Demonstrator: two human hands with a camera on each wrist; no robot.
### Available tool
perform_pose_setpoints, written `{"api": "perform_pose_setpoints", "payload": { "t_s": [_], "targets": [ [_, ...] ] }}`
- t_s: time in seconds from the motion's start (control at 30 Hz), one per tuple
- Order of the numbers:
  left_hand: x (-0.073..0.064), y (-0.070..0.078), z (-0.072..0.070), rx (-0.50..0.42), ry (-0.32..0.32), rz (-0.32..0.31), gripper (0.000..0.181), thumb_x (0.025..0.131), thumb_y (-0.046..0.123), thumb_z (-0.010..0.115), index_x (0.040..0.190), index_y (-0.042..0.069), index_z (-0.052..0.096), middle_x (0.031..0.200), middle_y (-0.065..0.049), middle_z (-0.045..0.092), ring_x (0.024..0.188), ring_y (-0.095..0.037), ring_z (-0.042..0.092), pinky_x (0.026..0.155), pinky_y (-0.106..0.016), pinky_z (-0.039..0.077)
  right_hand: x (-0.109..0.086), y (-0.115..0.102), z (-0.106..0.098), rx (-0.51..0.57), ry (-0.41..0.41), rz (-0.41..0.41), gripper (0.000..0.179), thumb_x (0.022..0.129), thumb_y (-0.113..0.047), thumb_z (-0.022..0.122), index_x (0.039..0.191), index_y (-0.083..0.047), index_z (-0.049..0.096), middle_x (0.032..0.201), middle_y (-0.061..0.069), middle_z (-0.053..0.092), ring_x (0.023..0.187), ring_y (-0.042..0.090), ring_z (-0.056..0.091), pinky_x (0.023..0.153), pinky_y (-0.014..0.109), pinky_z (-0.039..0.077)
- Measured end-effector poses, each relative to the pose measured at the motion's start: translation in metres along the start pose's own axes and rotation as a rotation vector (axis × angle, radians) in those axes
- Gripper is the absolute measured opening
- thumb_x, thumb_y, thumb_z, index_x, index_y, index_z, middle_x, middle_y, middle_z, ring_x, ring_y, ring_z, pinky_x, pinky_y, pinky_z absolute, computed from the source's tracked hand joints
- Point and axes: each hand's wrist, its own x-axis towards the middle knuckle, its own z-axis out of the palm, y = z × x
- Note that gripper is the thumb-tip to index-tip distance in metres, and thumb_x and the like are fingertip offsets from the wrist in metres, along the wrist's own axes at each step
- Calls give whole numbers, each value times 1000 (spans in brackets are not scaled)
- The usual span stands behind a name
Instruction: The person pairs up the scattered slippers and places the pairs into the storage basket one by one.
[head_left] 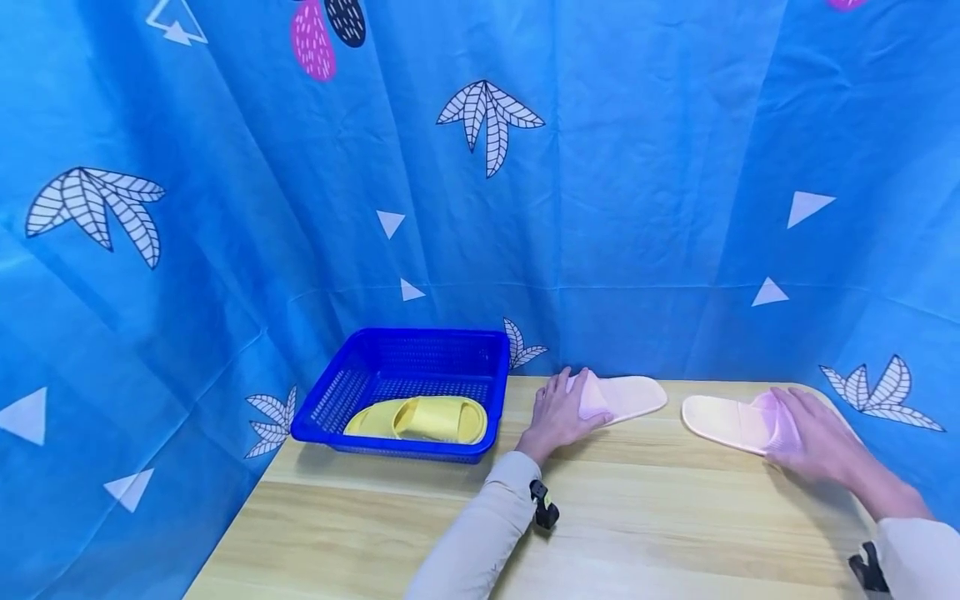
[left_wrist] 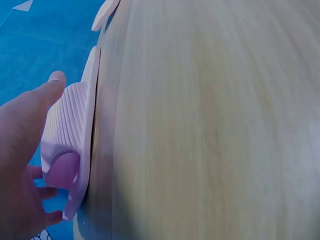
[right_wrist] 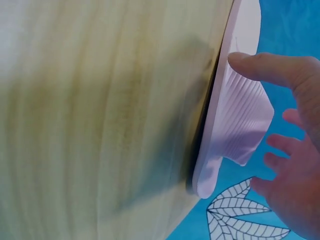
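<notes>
Two pale pink slippers with ribbed straps lie on the wooden table, heels facing each other. My left hand [head_left: 558, 412] is over the strap end of the left slipper [head_left: 636, 395]. In the left wrist view, its thumb [left_wrist: 56, 82] reaches along the strap [left_wrist: 70, 112], and the fingers spread near the toe. Around the strap end of the right slipper [head_left: 716, 419] is my right hand [head_left: 817, 437]. In the right wrist view, its thumb [right_wrist: 260, 65] overlaps the slipper's edge, while the other fingers are spread apart from the strap [right_wrist: 245, 117].
A blue perforated basket [head_left: 390, 448] stands at the table's back left, with a yellow slipper [head_left: 438, 419] inside. Blue patterned cloth [head_left: 637, 208] hangs behind the wooden table [head_left: 660, 533] and along its sides.
</notes>
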Motion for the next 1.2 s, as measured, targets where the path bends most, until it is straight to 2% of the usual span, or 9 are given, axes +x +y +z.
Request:
{"api": "perform_pose_setpoints", "payload": {
  "t_s": [0.2,0.33,0.47,0.6,0.7,0.87,1.03,1.2],
  "targets": [
    [0,1,4,-8,-23,-35,103,85,80,57,164,24,24,165,-6,31,147,-30,36,114,-54,32,2,4,0,9,-99,71,119,60,-25,94,146,22,28,135,47,37,119,63,36,89,78,35],
    [1,0,8,16,-3,-53,111,80,83,61,165,24,21,164,-1,34,144,-29,39,111,-53,33,4,2,1,50,-141,116,121,62,-27,94,146,25,24,134,48,35,117,63,37,90,78,35],
    [0,-2,11,24,35,-48,110,78,80,67,163,22,28,160,-2,39,138,-30,45,105,-50,37,6,-3,0,58,-169,155,121,64,-29,94,146,25,23,132,50,34,112,63,41,90,78,37],
    [-2,-2,11,23,39,-52,108,78,76,71,162,22,30,156,-2,43,133,-29,49,102,-49,40,7,-7,-1,50,-203,210,125,66,-34,94,148,24,20,128,50,32,106,61,44,87,76,40],
    [-3,-1,11,27,29,-71,109,78,75,72,162,20,29,155,-3,44,131,-28,50,103,-48,41,6,-9,-1,35,-197,226,126,65,-38,94,148,24,21,124,47,32,102,58,45,85,72,43],
    [-3,2,11,29,43,-79,108,76,73,75,159,17,35,147,-4,49,125,-25,52,103,-45,42,1,-12,-1,32,-185,230,119,65,-42,94,144,20,30,121,46,33,100,55,46,80,66,45],
    [-5,4,10,7,34,-70,104,76,71,77,157,18,37,141,-4,52,121,-22,52,102,-43,42,-5,-15,-4,-12,-187,216,112,68,-48,91,140,18,36,115,42,46,97,53,48,73,59,47],
    [-8,5,5,5,45,-43,104,77,71,76,157,16,38,141,-5,53,123,-23,53,103,-45,42,-9,-16,-10,-10,-160,203,110,69,-50,91,139,17,38,111,36,51,95,47,49,67,44,44]
  ]
}}
